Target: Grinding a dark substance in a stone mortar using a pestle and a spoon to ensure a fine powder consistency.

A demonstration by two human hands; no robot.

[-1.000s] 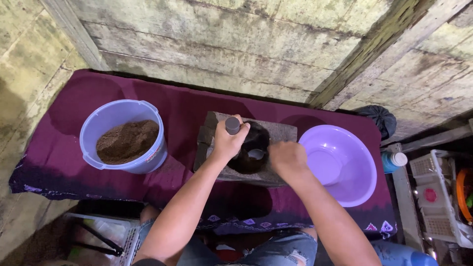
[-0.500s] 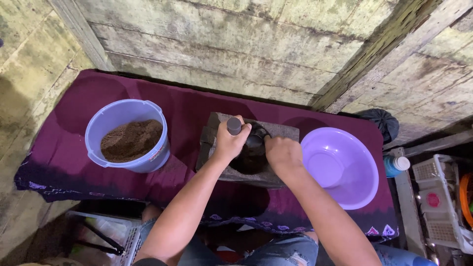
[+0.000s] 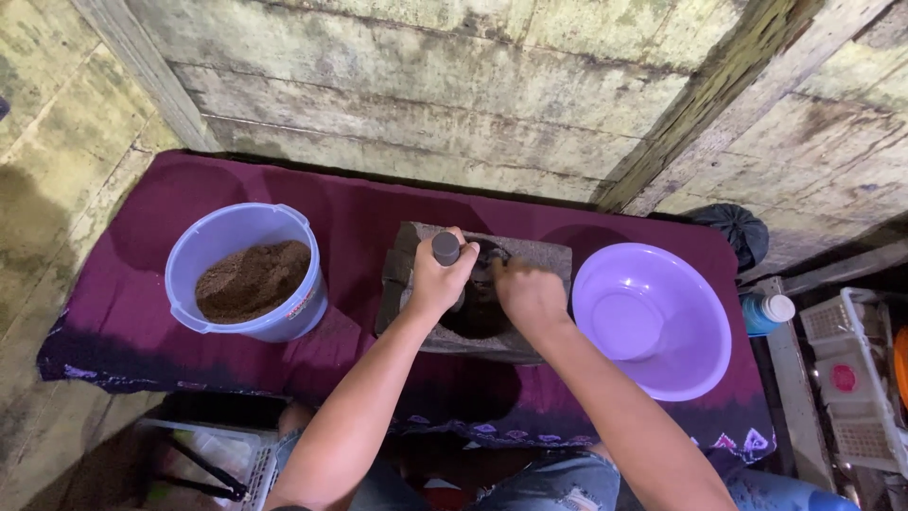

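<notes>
Hands have drawn closer over the past second: the right hand (image 3: 532, 295), which sat at the near right edge of the stone mortar (image 3: 539, 260) a second ago, now rests farther in, over the dark hollow, just beside the left hand (image 3: 437, 282). The left hand remains wrapped around the pestle (image 3: 445, 248), its rounded grey top poking out above the closed fingers. The right hand is curled with fingers pointing down into the hollow; whether it grips anything cannot be told, because the hand itself covers that spot. The bucket and basin lie as they did before.

The mortar sits at the middle of a table draped in a dark purple cloth (image 3: 359, 218). It is a rough, grey, roughly rectangular block with a round black hollow, mostly hidden by both hands. Well to its left stands a pale blue bucket (image 3: 210, 241), part full of brown powder (image 3: 253, 280). Just to the right of the mortar sits a lilac basin (image 3: 653, 317), its inside bare. Behind the table rises a stained wall of grey planks (image 3: 407, 85). At the far right, off the table, are a blue bottle (image 3: 764, 312) with a white cap and a white crate (image 3: 856, 397). A black bag (image 3: 740, 232) lies beyond the table's back right corner. Both forearms reach in from the bottom edge, above denim-clad knees.
</notes>
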